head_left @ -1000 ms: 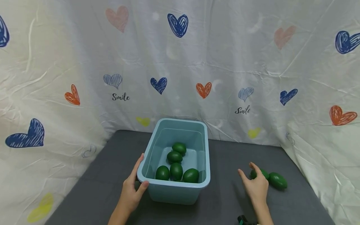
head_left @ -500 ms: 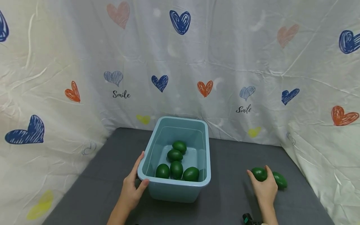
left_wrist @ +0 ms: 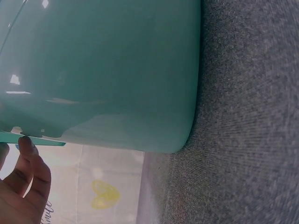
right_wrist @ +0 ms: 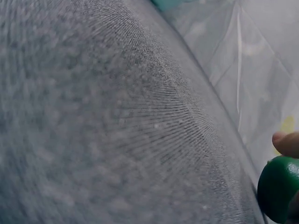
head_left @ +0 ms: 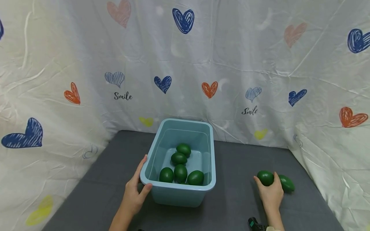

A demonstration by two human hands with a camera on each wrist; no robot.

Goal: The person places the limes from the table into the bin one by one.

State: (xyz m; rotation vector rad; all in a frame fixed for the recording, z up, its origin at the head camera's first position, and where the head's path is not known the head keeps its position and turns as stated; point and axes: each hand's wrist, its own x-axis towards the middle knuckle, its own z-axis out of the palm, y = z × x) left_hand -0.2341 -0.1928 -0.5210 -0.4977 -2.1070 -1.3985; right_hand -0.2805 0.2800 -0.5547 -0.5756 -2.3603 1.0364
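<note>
My left hand [head_left: 133,193] grips the near left corner of a light blue plastic tub [head_left: 179,196], thumb over the front rim and fingers along the left side. In the left wrist view the fingers reach the rim beside the tub wall [left_wrist: 117,74]. Several dark green oval fruits [head_left: 180,173] lie inside the tub. To the right, my right hand [head_left: 271,194] holds another green oval fruit [head_left: 264,177] between thumb and fingers, on or just over the table. Touching or close behind that hand lies a second fruit [head_left: 286,183], partly hidden. The right wrist view shows the held fruit [right_wrist: 278,189] beneath a fingertip.
A dark grey cloth covers the table [head_left: 237,166]. Behind and at both sides hangs a white curtain [head_left: 185,57] printed with hearts. A black device [head_left: 255,224] is worn at the right wrist.
My right hand has moved right and closed its thumb and fingers around the nearer fruit. The left hand has kept its grip on the tub, which stays in place.
</note>
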